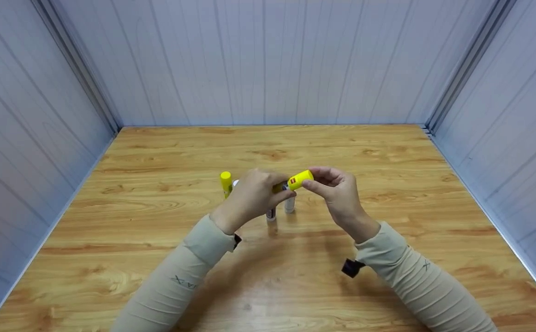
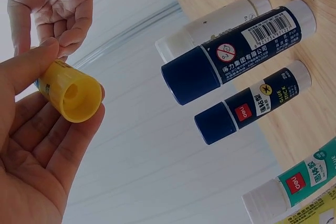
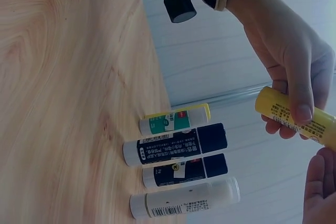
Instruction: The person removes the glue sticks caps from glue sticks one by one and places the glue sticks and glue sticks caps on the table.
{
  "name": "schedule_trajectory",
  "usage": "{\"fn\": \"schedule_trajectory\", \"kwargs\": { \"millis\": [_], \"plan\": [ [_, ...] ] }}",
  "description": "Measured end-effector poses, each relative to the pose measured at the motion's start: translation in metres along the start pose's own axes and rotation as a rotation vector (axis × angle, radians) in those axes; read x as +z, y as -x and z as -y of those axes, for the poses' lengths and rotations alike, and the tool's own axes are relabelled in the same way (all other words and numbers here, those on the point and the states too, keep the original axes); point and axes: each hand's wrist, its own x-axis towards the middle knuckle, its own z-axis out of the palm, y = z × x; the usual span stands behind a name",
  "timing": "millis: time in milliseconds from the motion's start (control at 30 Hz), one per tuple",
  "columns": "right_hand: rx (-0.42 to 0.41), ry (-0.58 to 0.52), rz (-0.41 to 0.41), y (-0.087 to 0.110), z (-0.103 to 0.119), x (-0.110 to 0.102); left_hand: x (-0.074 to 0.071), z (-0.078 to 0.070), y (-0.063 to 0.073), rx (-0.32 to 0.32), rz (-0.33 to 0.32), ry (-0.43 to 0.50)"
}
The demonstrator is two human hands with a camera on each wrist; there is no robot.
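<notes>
A yellow glue stick (image 1: 301, 179) with a red label is held tilted above the table between both hands. My left hand (image 1: 256, 193) grips its lower end, and the hollow yellow base faces the left wrist view. At the other end, my right hand (image 1: 342, 193) pinches the yellow stick between thumb and fingers. Below the hands stand several upright glue sticks: a white one (image 3: 184, 200), a small dark blue one (image 2: 252, 102), a larger dark blue one (image 2: 241, 51), a green one with a white cap (image 3: 173, 121) and another yellow one (image 1: 226, 182), partly hidden by my left hand.
The wood-grain table (image 1: 166, 152) is enclosed by pale panel walls (image 1: 263, 64) at the back and both sides. Black wrist cameras hang below the sleeves, the right one (image 1: 353, 267) close above the tabletop.
</notes>
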Motion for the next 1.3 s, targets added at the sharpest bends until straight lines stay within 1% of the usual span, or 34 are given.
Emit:
{"fn": "schedule_trajectory", "kwargs": {
  "millis": [133,200,367,433,500,667,767,867,1000,1167,1300],
  "plan": [
    [0.014,0.002,0.011,0.000,0.002,-0.002,-0.001,0.001,0.001,0.002,0.013,0.010],
    [0.017,-0.019,-0.004,-0.001,0.002,-0.005,-0.002,0.003,0.002,-0.007,0.016,0.013],
    [-0.023,-0.089,-0.082,-0.007,0.005,-0.020,-0.007,0.011,0.010,-0.072,0.015,0.020],
    [-0.038,-0.091,-0.088,-0.009,0.006,-0.025,-0.010,0.015,0.013,-0.093,0.009,0.034],
    [-0.045,-0.081,-0.078,-0.010,0.006,-0.029,-0.012,0.018,0.015,-0.102,0.001,0.049],
    [-0.062,0.004,-0.016,-0.009,0.007,-0.035,-0.013,0.022,0.018,-0.097,-0.051,0.090],
    [-0.071,0.087,0.027,-0.008,0.007,-0.038,-0.013,0.024,0.019,-0.097,-0.088,0.125],
    [-0.081,0.174,0.089,-0.007,0.007,-0.041,-0.012,0.026,0.021,-0.103,-0.119,0.152],
    [-0.107,0.261,0.191,-0.005,0.007,-0.046,-0.012,0.028,0.022,-0.124,-0.140,0.213],
    [-0.152,0.327,0.305,-0.003,0.003,-0.049,-0.013,0.028,0.023,-0.156,-0.155,0.300],
    [-0.165,0.379,0.381,0.000,0.000,-0.049,-0.013,0.027,0.023,-0.194,-0.161,0.365]
  ]
}}
